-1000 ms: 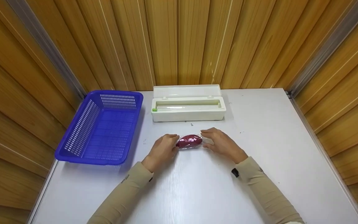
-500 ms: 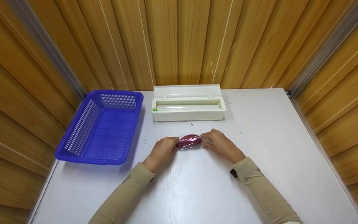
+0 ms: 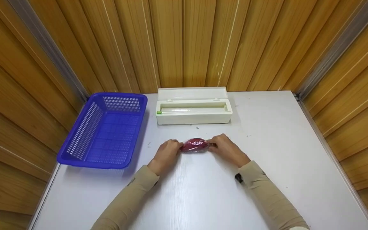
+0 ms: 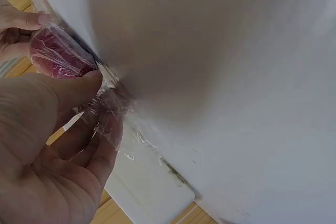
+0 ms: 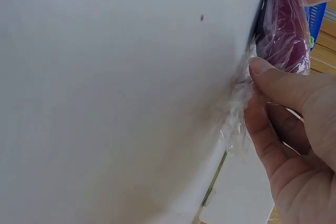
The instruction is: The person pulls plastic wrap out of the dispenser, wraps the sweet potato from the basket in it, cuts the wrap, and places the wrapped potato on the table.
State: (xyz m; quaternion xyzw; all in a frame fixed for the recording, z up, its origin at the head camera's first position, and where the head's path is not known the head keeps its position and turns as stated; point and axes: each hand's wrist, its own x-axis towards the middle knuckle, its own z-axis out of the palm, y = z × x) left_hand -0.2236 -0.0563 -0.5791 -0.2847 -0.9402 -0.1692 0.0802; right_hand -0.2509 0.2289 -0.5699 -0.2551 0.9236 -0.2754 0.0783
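Observation:
A purplish-red oblong thing (image 3: 195, 145), looking like a sweet potato, lies on the white table wrapped in clear cling film. My left hand (image 3: 167, 153) pinches the gathered cling film (image 4: 107, 103) at its left end between thumb and fingers. At the opposite end, my right hand (image 3: 228, 148) pinches the bunched film in the same way. In the right wrist view, a loose tail of crinkled film (image 5: 235, 129) sticks out past the right fingers. The wrapped thing sits between both hands, and its underside is hidden.
Behind the hands stands a white cling film dispenser (image 3: 194, 119), lid raised, with a film roll (image 3: 193, 110) inside and a small green slider (image 3: 159, 112) at its left front. A blue perforated basket (image 3: 134, 137) is on the left. Wood-look panels surround the white table (image 3: 267, 127).
My fingers have closed in on the film at both ends. The right hand has shifted slightly left and nearer, and the film there is now bunched tighter. The wrapped thing stays about in place.

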